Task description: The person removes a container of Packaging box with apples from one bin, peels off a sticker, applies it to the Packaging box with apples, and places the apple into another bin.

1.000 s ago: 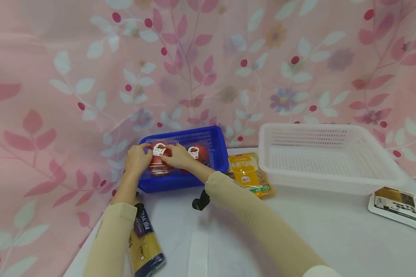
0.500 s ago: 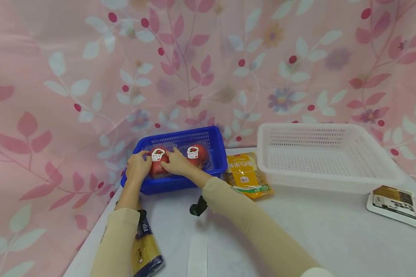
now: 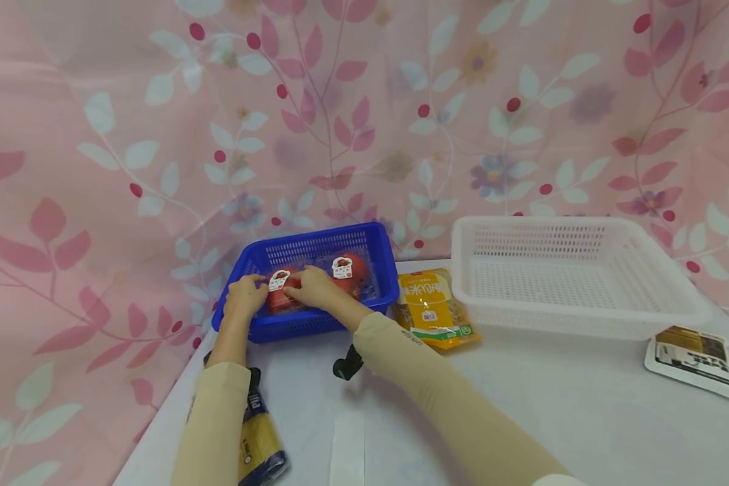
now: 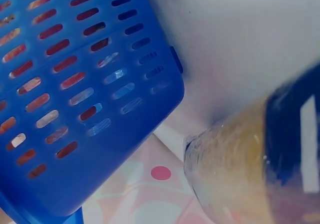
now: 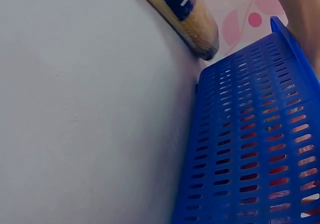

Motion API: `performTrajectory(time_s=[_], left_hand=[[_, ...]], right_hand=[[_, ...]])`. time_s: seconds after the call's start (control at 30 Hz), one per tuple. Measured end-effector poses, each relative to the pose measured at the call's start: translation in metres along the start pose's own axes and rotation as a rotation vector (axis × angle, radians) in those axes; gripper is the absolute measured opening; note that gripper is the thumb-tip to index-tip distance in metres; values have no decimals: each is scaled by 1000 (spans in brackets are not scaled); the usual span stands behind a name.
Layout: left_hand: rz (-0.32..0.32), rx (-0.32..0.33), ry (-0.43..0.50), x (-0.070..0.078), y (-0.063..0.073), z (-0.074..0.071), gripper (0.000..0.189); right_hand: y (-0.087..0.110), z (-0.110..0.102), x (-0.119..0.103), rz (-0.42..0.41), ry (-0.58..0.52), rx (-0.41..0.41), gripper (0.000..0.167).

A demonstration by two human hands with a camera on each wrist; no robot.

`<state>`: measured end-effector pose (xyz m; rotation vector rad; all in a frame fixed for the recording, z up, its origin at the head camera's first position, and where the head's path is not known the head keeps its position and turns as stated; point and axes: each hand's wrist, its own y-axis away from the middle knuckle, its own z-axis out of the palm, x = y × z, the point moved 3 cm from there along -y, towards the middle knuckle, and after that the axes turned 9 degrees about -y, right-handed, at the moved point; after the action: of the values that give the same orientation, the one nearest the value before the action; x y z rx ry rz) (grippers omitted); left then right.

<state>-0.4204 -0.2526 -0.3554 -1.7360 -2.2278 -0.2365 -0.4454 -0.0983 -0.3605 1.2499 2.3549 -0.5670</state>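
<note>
In the head view, my left hand [image 3: 245, 297] and right hand [image 3: 312, 288] hold a clear pack of red fruit [image 3: 282, 302] from its two sides, thumbs toward each other. The pack has a white label on top and sits low within the blue basket [image 3: 384, 287], at its left part. To its right lies a similar pack of red fruit [image 3: 349, 270], partly behind my right hand. The wrist views show mostly the slotted outer wall of the blue basket [image 4: 65, 99], with red behind its slots. My fingertips are hidden there.
A long yellow and dark-blue pack [image 3: 261, 439] lies beside my left forearm. Right of the basket are a yellow food bag [image 3: 428, 304] and a white basket [image 3: 559, 317]. A flat white-edged packet [image 3: 695, 361] lies far right. A patterned curtain [image 3: 364, 121] hangs behind.
The held pack of red fruit has gone down and slightly nearer in the blue basket, with both hands moving along. More of the basket's left rim shows now.
</note>
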Motion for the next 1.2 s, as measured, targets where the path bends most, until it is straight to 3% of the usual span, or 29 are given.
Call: performTrajectory(time_s=[0.2,0.37,0.63,0.77,0.9,1.2], left_hand=[[-1,-16,10,-2,3,-1,44],[-14,4,27,-1,3,-2,47],[-38,7,4,5,2,-2,45],[-41,132,-20,10,4,-2,41],[21,277,-24,26,9,0,37],[198,367,-91,70,22,2,32]], right_hand=[[5,1,-4,7,115,-35,44],[7,-2,-4,14,113,-33,38],[11,-10,-4,-27,125,54,22],[16,-12,-6,-97,136,133,26],[24,-16,-3,-159,160,179,29],[51,-38,11,-254,244,268,30]])
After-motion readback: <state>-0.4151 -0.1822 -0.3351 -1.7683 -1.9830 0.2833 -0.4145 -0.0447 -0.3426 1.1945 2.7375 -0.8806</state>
